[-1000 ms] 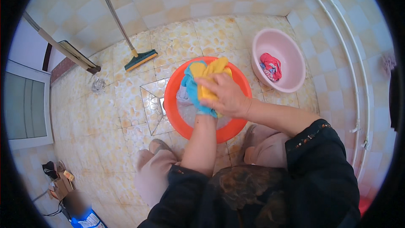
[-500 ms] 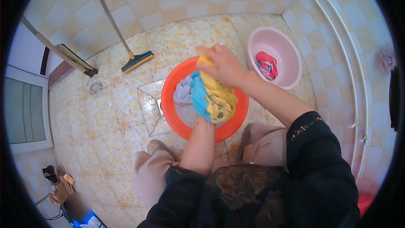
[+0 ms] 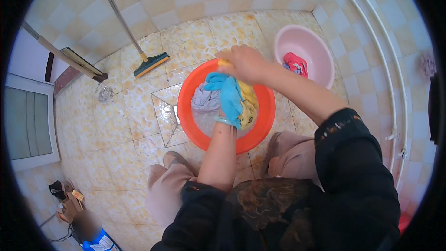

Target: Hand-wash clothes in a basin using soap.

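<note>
A blue textured glove (image 3: 231,98), its pale cuff at the wrist, covers my left hand (image 3: 227,90). That hand is closed on a yellow printed cloth (image 3: 250,107), which hangs beside it over the orange basin (image 3: 268,125). Above it, my bare right hand (image 3: 246,65) is closed around a small deep-yellow block (image 3: 225,63) at the basin's far rim. Most of the block is hidden by the fingers; it looks like a bar of soap. A pale lilac cloth (image 3: 205,98) lies at the left in cloudy water (image 3: 205,123).
A pink basin (image 3: 320,62) with a red cloth (image 3: 296,63) stands at the far right. A squeegee broom (image 3: 151,65) and a flat mop (image 3: 83,62) lean at the left. A floor drain (image 3: 165,116) lies beside the orange basin. White pipes (image 3: 378,42) run along the right wall.
My left hand has turned, so more of the blue glove shows and less of the yellow cloth. My right hand has shifted slightly toward the far side, still holding the yellow block.
</note>
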{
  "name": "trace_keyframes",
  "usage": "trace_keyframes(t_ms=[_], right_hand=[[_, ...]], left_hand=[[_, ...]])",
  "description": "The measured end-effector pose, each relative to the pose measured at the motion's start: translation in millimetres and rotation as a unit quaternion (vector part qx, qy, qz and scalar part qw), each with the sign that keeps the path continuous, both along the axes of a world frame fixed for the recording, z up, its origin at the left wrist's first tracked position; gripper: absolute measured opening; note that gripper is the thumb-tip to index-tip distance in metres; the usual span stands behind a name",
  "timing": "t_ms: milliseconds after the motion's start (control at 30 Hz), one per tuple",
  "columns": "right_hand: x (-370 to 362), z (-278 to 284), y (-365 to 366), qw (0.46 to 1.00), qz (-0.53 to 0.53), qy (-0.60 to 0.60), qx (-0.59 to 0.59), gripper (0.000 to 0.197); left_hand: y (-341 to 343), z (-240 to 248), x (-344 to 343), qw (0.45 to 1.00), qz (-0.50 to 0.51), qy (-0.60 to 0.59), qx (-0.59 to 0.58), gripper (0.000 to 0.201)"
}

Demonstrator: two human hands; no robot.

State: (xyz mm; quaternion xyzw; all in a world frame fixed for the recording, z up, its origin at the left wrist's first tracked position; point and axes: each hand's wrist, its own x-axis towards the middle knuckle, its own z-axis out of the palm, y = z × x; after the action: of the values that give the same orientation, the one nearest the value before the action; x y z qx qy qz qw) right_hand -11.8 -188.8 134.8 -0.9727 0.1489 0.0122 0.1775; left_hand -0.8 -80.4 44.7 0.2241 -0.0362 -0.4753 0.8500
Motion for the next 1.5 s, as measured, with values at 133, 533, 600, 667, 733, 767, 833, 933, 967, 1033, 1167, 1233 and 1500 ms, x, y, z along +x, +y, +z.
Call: trace_keyframes(t_ms=[133, 533, 600, 667, 733, 767, 833, 933, 967, 1033, 1167, 1233, 1500], right_hand=[[-49, -10, 41, 0.961, 0.176, -0.198, -0.084, 0.043], [-41, 8, 30, 0.997, 0.043, -0.062, -0.023, 0.044], [-65, 12, 47, 0.961, 0.203, -0.169, -0.081, 0.046], [-50, -11, 32, 0.966, 0.172, -0.175, -0.076, 0.046], [-28, -21, 8, 0.972, 0.132, -0.179, -0.071, 0.046], [-10, -18, -1, 0.996, 0.069, -0.049, 0.026, 0.044], [-2, -17, -23, 0.990, -0.008, 0.081, 0.116, 0.042], [-12, -30, -54, 0.966, -0.017, 0.182, 0.183, 0.049], [-17, -29, -64, 0.970, -0.026, 0.160, 0.180, 0.051], [-17, -15, -60, 0.973, -0.017, 0.141, 0.179, 0.053], [-29, 7, -44, 0.906, -0.197, -0.061, 0.370, 0.056], [-33, 6, -27, 0.924, -0.144, -0.163, 0.314, 0.053], [-48, -13, 57, 0.965, 0.110, -0.237, 0.005, 0.052]], left_hand=[[3, -16, 11, 1.000, 0.010, -0.018, 0.013, 0.028], [2, -12, 2, 0.999, 0.016, 0.034, -0.013, 0.027], [-3, -3, 0, 0.999, 0.005, 0.023, -0.041, 0.025], [0, 3, -4, 0.998, 0.001, 0.011, -0.061, 0.024], [5, 3, -10, 0.997, -0.013, 0.002, -0.079, 0.022], [13, 5, -8, 0.996, -0.011, -0.006, -0.087, 0.022], [13, 8, -8, 0.994, -0.022, -0.014, -0.102, 0.021], [9, 6, -2, 0.996, -0.016, -0.017, -0.088, 0.021], [6, 5, 1, 0.996, -0.013, -0.017, -0.082, 0.021], [-4, 4, 9, 0.998, 0.011, -0.018, -0.065, 0.022], [-8, 3, 15, 0.998, 0.030, -0.015, -0.051, 0.022], [-8, 5, 16, 0.998, 0.032, -0.017, -0.045, 0.022], [6, 9, 5, 0.998, 0.063, -0.024, -0.016, 0.023]])
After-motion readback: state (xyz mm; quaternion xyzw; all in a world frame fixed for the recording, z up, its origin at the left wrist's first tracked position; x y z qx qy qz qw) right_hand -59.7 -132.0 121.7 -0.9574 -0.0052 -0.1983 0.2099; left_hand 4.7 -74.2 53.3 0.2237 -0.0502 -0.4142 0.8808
